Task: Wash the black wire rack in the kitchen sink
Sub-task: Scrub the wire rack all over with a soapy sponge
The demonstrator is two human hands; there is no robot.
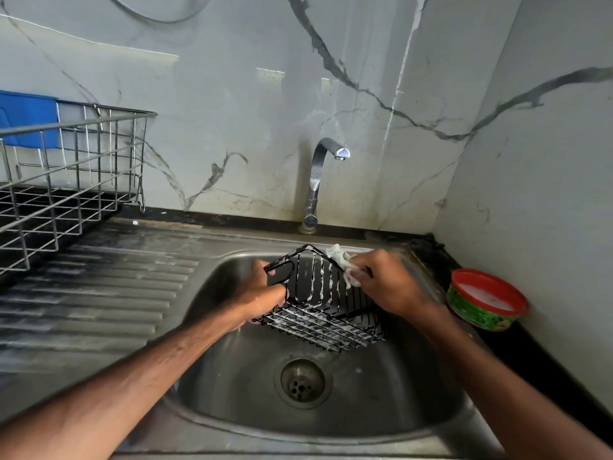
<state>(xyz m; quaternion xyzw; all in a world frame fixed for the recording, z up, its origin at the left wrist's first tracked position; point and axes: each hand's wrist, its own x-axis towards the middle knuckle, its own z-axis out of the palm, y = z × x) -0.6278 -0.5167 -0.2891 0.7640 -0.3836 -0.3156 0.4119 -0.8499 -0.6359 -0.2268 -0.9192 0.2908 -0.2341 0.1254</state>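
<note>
The black wire rack (318, 303) is held above the steel sink (252, 403), tilted, with white soap foam along its wires. My left hand (255, 293) grips its left end, fingers curled round the frame. My right hand (381, 280) pinches a pale soapy scrub cloth (340, 257) against the rack's upper right edge. The chrome tap (315, 184) stands behind the basin and no water runs from it.
A round green tub with a red rim (484, 298), holding white soap, sits on the dark counter at the right. A steel dish-drying rack (66, 180) stands on the ribbed drainboard (99, 293) at the left, a blue board (26, 117) behind it. Marble-patterned walls close the back and right.
</note>
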